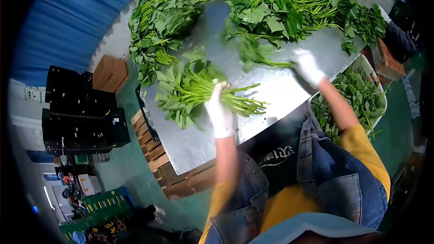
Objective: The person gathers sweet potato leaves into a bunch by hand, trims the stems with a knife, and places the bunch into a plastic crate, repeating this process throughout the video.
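My left hand (220, 110), in a white glove, is closed around the stems of a thick bunch of leafy green vegetables (183, 90). The leaves point left and the cut stem ends fan out to the right, above the metal table (280, 95). My right hand (309, 68), also gloved and smeared by motion, is closed at the stem ends of a smaller sprig of leafy greens (255, 53). That sprig's leaves trail left over the metal, near the big pile of leafy greens (280, 11) along the table's far side.
Right of the table, a white basket (382, 101) holds more leafy greens, with a cardboard box (389, 61) beyond it. Under the table's left side lies a wooden pallet (151, 147). Black crates (81, 108) are stacked at left, near a brown carton (110, 74). Green crates (106, 205) stand lower left.
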Action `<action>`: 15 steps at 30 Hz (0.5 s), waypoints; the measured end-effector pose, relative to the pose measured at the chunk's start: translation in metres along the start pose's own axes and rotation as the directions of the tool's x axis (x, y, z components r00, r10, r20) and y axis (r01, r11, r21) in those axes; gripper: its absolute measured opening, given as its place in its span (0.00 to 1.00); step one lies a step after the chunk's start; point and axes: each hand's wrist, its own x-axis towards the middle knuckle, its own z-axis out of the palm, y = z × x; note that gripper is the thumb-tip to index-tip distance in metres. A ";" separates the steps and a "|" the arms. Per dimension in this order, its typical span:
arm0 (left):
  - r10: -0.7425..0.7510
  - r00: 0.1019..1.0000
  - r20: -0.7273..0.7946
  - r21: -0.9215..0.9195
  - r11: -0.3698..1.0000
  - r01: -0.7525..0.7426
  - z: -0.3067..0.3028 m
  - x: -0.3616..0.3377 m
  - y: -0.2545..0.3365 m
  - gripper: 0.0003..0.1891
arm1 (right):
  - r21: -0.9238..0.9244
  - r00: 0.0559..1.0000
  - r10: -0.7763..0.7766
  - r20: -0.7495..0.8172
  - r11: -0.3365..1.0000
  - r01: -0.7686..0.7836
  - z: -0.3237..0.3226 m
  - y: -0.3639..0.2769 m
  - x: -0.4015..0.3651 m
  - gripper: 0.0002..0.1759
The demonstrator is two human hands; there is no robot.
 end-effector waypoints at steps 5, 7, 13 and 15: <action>-0.101 0.994 -0.030 -0.178 0.979 0.094 -0.011 0.013 -0.012 0.16 | -0.740 0.648 0.643 0.409 0.649 -0.177 -0.149 0.107 -0.125 0.13; -0.131 0.991 -0.017 -0.167 0.978 0.127 0.001 0.013 -0.012 0.16 | -0.745 0.714 0.668 0.212 0.583 -0.324 -0.177 0.099 -0.129 0.13; -0.159 0.985 0.065 -0.053 0.985 0.162 0.024 0.002 -0.009 0.13 | 0.072 0.924 0.375 -0.071 0.926 -0.370 -0.103 0.090 0.012 0.16; -0.227 0.972 0.060 -0.176 0.956 0.234 0.013 0.009 -0.021 0.14 | 0.201 0.881 0.446 -0.157 0.888 -0.414 -0.069 0.103 0.082 0.13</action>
